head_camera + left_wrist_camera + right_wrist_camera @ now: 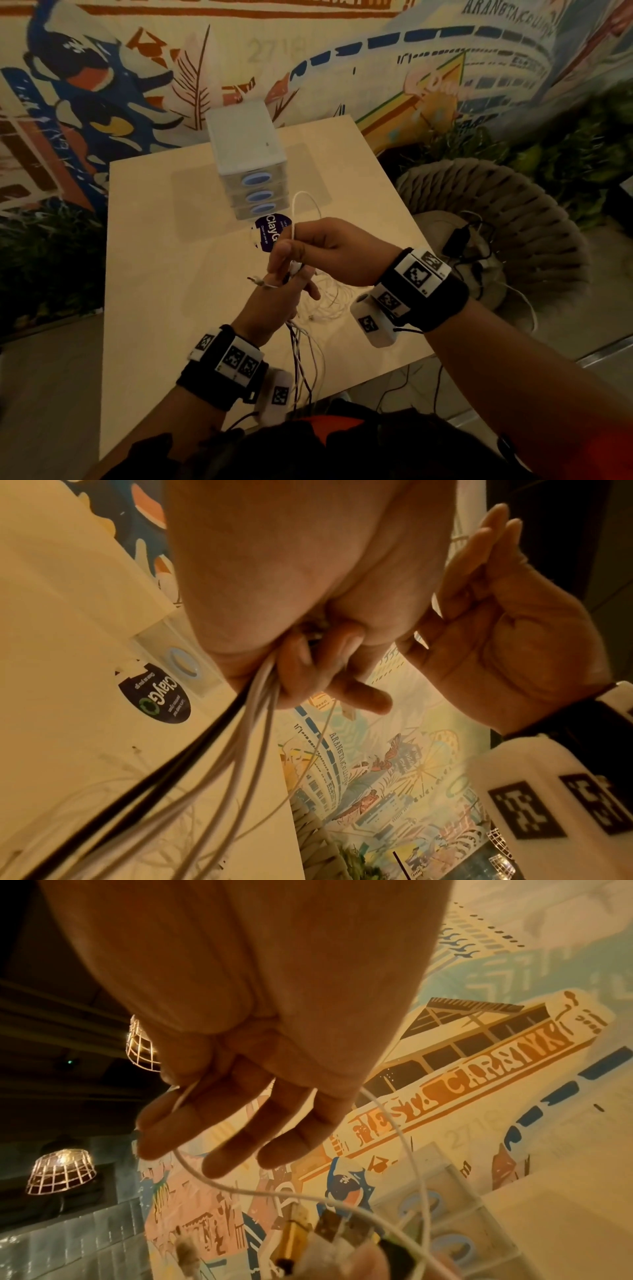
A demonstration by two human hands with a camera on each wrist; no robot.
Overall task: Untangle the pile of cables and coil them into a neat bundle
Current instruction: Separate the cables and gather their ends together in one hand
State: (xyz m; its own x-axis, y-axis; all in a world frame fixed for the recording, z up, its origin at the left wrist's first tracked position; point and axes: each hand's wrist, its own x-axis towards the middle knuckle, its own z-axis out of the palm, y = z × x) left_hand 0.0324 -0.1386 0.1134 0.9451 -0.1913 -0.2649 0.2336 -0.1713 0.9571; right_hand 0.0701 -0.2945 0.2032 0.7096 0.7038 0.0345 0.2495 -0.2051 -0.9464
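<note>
Thin cables (301, 346), mostly white with a few dark strands, gathered into one loose bunch at the plug ends and held above the tabletop (164, 274). One white strand arched up in a loop (305, 205). Trailing lengths hanging down past the near edge; more white slack lying tangled on the surface (329, 301).

Both forearms are raised and angled in so the hands meet, left hand (274, 301) fisted around the cables (246, 737), right hand (329, 250) pinching one white strand (301, 205) above it.
</note>
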